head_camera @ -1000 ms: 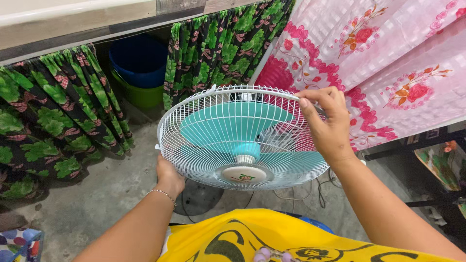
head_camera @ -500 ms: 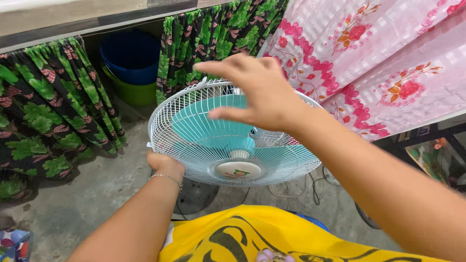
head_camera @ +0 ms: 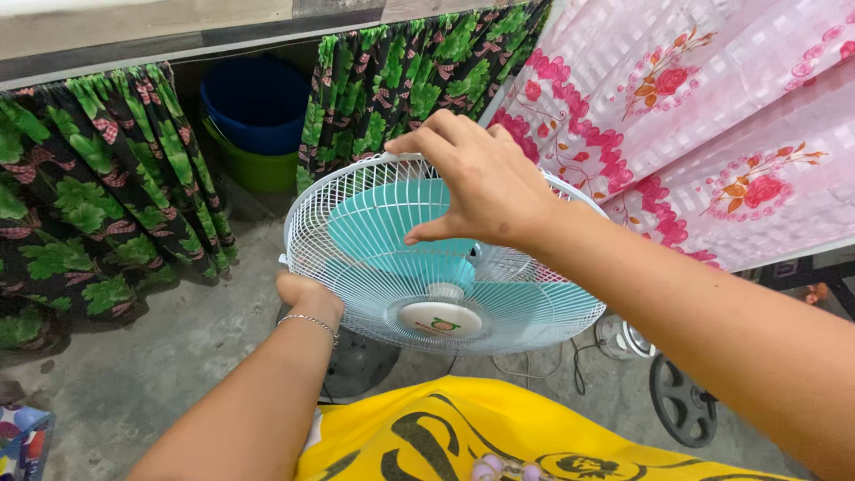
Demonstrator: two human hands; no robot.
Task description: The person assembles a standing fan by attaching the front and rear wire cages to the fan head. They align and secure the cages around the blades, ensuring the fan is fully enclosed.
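A fan with a white wire grille and teal blades faces up in front of me. My left hand grips the near-left rim of the grille from below; a thin bracelet sits on that wrist. Across the top of the fan reaches my right hand, its fingertips resting on the far rim of the grille, thumb spread underneath. A round white hub cap sits at the grille's centre, near my body.
A blue bucket stacked in a green one stands under a counter between green floral curtains. Pink floral cloth hangs at the right. A dark round fan base and cables lie on the concrete floor.
My right hand left the right side of the rim, swung over the fan and came down on the far rim. The left hand kept its grip.
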